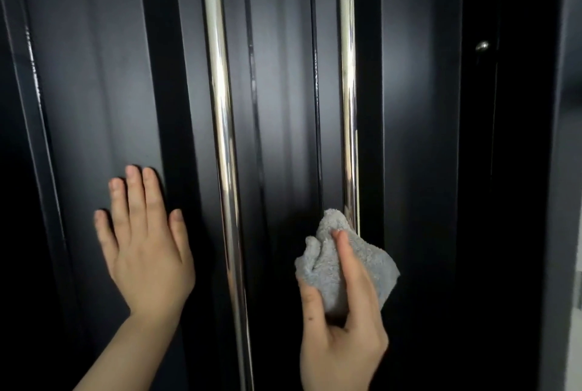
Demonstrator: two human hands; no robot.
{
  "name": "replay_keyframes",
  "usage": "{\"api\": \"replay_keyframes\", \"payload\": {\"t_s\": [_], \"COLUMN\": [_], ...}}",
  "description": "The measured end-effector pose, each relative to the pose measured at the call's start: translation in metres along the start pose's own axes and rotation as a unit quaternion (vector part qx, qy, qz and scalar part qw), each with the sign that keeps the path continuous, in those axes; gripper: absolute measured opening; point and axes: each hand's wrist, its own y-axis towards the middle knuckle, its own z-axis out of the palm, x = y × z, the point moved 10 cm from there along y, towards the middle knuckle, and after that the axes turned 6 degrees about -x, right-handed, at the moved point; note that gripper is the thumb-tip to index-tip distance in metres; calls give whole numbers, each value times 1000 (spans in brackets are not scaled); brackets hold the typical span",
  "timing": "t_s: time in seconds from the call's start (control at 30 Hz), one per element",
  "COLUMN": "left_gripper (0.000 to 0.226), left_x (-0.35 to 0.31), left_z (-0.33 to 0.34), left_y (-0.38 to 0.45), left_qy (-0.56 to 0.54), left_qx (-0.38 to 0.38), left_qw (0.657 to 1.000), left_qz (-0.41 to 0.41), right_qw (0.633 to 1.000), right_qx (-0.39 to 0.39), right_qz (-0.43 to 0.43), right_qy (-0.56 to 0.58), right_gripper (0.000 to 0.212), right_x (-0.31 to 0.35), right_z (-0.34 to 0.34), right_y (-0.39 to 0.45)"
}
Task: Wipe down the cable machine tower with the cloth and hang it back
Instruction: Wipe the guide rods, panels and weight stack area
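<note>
Dark, glossy panels of the cable machine tower (94,91) are filling the whole view, lit softly from the front, with two chrome guide rods running top to bottom. And the left hand (145,245) is lying flat on the black panel left of the left guide rod (222,126), fingers straight and slightly spread, palm against the metal. Over on the other side, the right hand (340,321) is gripping a bunched grey cloth (340,261), thumb underneath and index finger stretched up over the folds. That cloth is pressing against the lower part of the right guide rod (349,91), its top corner touching the chrome. A small round silver knob (482,45) is glinting on the dark frame well off to the right
</note>
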Motion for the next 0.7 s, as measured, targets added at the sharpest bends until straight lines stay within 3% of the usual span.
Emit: {"api": "replay_keyframes", "payload": {"t_s": [0.13, 0.27, 0.4, 0.6, 0.7], "left_gripper": [57, 57, 57, 58, 59], "left_x": [-1, 0, 1, 2, 3], "left_z": [0, 1, 3, 4, 4], "left_y": [0, -1, -1, -1, -1], "left_qy": [-1, 10, 17, 18, 13], "left_qx": [-1, 8, 16, 18, 20], "left_qw": [1000, 1000, 1000, 1000, 1000], "left_qz": [6, 3, 5, 4, 1], "right_qw": [984, 944, 939, 957, 955], "right_qx": [86, 152, 211, 196, 218], "right_qz": [143, 274, 270, 184, 175], "right_qy": [65, 107, 37, 108, 97], "right_gripper": [61, 45, 17, 20, 19], "right_x": [-12, -38, -50, 0, -1], "right_z": [25, 37, 46, 59, 63], "right_y": [-7, -11, -13, 80, 71]}}
